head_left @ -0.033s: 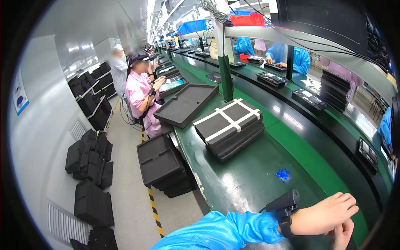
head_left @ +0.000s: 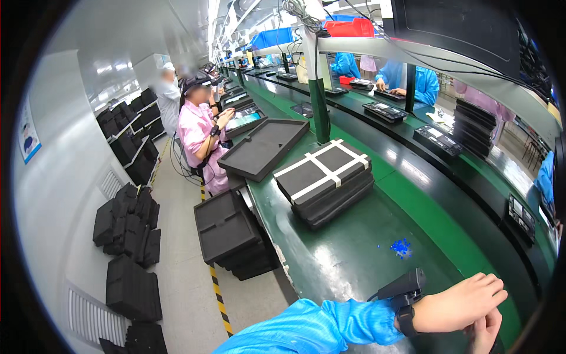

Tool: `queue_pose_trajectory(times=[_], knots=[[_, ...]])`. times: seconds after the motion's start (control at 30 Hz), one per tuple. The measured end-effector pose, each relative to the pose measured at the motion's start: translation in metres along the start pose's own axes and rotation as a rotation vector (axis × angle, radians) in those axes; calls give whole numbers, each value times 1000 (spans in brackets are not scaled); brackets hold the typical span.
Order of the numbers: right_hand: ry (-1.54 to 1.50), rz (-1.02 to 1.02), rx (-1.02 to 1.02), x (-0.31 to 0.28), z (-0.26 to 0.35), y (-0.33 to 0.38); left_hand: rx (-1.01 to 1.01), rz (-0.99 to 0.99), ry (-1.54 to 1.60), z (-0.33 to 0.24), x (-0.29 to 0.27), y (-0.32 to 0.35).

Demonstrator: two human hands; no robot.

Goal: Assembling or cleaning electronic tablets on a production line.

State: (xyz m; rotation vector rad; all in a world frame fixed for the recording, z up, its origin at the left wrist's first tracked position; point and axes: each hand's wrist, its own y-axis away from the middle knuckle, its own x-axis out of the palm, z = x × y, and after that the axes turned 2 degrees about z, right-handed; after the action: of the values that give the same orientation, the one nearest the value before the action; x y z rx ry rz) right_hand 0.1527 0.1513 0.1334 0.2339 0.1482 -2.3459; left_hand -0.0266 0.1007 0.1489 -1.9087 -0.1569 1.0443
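My left hand is at the lower right, over the green bench, with its fingers curled. Its forearm wears a blue sleeve, and a black strapped device sits on the wrist. Partly beneath it, my right hand is bent up against the left one, its fingers closed. Whatever lies between the two hands, if anything, is hidden. A small heap of blue bits lies on the bench just beyond my hands.
Farther along the bench sit a stack of black trays bound with white tape and a black foam tray. More black trays stand beside its left edge. A co-worker in pink works beyond. Devices lie on the dark conveyor to the right.
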Motion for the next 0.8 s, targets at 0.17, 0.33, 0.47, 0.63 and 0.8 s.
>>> queue_pose_trajectory(times=[0.17,0.33,0.47,0.63,0.8], knots=[[-16,-26,-229,-4,-5,3,-55,-77,234,11,14,-3],[137,-3,-378,1,10,5,-126,-18,400,6,-2,-5],[183,-24,-458,6,15,5,-116,-43,349,6,2,-6],[192,-94,-520,8,16,4,-114,-152,190,1,6,-7],[128,-137,-595,12,7,3,-123,-196,141,-5,2,-9]])
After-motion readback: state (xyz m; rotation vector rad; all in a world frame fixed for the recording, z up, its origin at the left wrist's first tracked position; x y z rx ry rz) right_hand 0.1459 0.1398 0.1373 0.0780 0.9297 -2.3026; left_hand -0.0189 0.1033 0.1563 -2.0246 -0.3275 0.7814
